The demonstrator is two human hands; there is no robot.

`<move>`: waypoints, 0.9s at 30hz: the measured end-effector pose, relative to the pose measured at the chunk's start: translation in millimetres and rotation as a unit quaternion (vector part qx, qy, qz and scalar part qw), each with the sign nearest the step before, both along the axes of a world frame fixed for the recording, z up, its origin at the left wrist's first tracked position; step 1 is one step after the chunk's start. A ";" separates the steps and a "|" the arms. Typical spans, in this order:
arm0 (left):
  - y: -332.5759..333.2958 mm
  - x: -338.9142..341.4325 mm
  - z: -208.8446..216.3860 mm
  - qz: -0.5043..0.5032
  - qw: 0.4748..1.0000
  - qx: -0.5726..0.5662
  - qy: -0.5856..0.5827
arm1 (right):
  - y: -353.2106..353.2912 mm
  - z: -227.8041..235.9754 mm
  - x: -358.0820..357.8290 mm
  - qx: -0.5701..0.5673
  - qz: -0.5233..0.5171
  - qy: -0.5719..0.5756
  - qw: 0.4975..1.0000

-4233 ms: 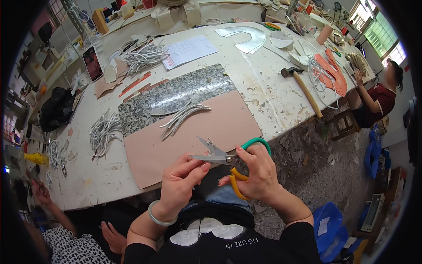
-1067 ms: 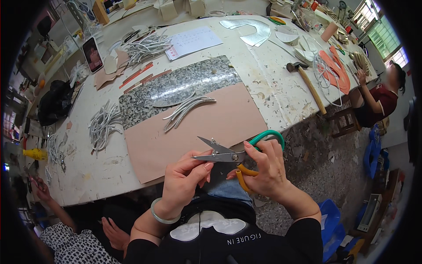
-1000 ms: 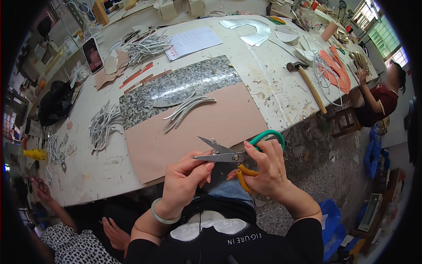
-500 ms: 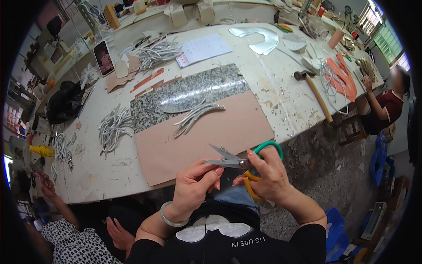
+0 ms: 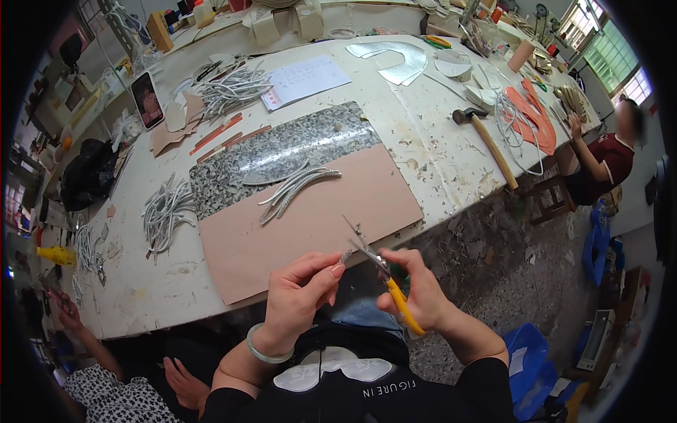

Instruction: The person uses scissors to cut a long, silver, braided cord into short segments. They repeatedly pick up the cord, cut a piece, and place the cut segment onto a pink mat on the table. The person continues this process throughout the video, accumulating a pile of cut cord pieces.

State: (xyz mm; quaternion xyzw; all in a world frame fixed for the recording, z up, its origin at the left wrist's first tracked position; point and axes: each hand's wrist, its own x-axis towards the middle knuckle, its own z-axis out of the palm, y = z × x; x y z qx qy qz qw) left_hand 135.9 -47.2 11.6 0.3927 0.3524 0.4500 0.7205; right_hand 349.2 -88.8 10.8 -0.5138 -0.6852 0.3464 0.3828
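My left hand [image 5: 302, 289] pinches a short silver braided strip [image 5: 345, 256] between thumb and fingertips; only its tip shows. My right hand [image 5: 421, 287] grips scissors [image 5: 399, 302] with a yellow handle loop and a green one mostly hidden by the fingers. The blades point up and left, just beside the strip's end. Beyond my hands, several silver strips [image 5: 296, 190] lie on a tan sheet [image 5: 247, 261], which partly covers a speckled stone slab [image 5: 275, 148].
Bundles of silver strips [image 5: 168, 217] lie left of the slab. A hammer [image 5: 496, 151] rests near the right table edge, beside coral pieces [image 5: 530, 120] and white cord. A phone [image 5: 147, 100] stands at the back left. Co-workers are at the far left and right.
The scissors have turned from lying nearly level with blades apart to steeper with blades nearly together. The strip's tip now shows above my left fingers.
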 end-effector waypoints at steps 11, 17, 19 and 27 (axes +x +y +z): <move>-6.3 0.5 0.6 -0.002 0.999 -0.046 -0.014 | 11.1 4.4 -7.6 0.238 -0.054 -0.249 0.937; -12.2 1.6 0.7 0.001 1.000 -0.010 -0.012 | 13.2 1.2 -6.3 0.232 -0.043 -0.249 0.939; -14.3 4.1 1.6 0.015 1.000 0.014 -0.003 | 14.7 1.3 -6.2 0.230 -0.043 -0.244 0.941; -18.3 10.2 2.3 0.085 0.987 0.123 0.067 | 15.5 -3.8 -10.7 0.230 -0.038 -0.194 0.953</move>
